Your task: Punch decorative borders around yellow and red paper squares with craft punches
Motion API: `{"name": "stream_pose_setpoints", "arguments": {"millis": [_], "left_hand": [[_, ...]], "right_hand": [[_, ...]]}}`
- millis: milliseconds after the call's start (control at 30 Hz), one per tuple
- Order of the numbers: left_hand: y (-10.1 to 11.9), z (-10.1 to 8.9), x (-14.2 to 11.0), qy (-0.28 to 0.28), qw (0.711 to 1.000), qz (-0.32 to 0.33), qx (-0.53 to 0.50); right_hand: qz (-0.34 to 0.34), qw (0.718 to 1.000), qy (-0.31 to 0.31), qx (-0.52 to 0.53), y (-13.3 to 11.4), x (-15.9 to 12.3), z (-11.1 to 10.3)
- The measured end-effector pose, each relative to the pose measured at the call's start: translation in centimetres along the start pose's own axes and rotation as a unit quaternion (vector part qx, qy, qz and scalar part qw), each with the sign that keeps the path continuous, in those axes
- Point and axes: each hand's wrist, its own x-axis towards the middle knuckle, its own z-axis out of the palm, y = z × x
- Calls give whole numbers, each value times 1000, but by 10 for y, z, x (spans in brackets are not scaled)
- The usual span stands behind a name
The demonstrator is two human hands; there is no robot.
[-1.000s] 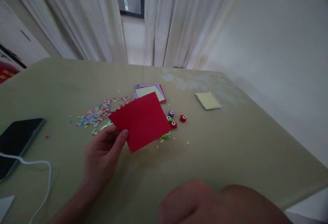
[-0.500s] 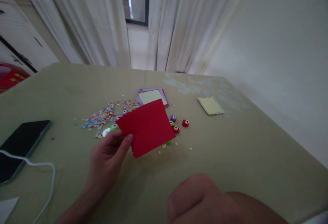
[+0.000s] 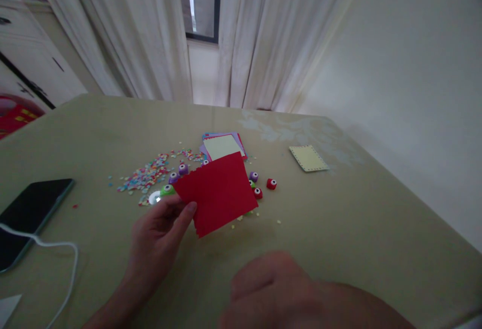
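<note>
My left hand [image 3: 161, 233] pinches the left edge of a red paper square [image 3: 218, 196] between thumb and fingers, raised above the table. The paper's left edge is notched. At the lower right, my right hand [image 3: 271, 289] is curled closed, slightly blurred. Whatever it may hold is hidden from view. Behind the red paper lie small purple, green and red pieces with eye-like round tops; a red one [image 3: 271, 184] stands at the right. A stack of coloured paper squares [image 3: 223, 146], pale yellow on top, lies farther back, partly covered by the red paper.
Heaped paper confetti [image 3: 148, 174] lies left of centre. A pale yellow square with a punched border [image 3: 309, 158] lies at the right. At the left are a phone [image 3: 35, 203] and a white cable [image 3: 56, 244]. A white wall [image 3: 414, 93] borders the table's right side.
My right hand has moved left and slightly up, staying closed. The left hand still pinches the red paper, almost unmoved. The view has tilted slightly.
</note>
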Motion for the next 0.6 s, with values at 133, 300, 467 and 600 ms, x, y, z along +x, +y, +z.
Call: {"name": "stream_pose_setpoints", "arguments": {"millis": [133, 300, 467, 600], "left_hand": [[-1, -1, 0, -12, 1000, 19, -4], [8, -2, 0, -25, 999, 33, -13], [10, -2, 0, -30, 999, 34, 0], [5, -2, -1, -30, 999, 38, 11]], "right_hand": [[-25, 997, 16, -76, -7, 43, -2], [108, 986, -3, -127, 5, 63, 14], [121, 985, -26, -121, 10, 61, 15], [144, 983, -22, -111, 11, 62, 11]]}}
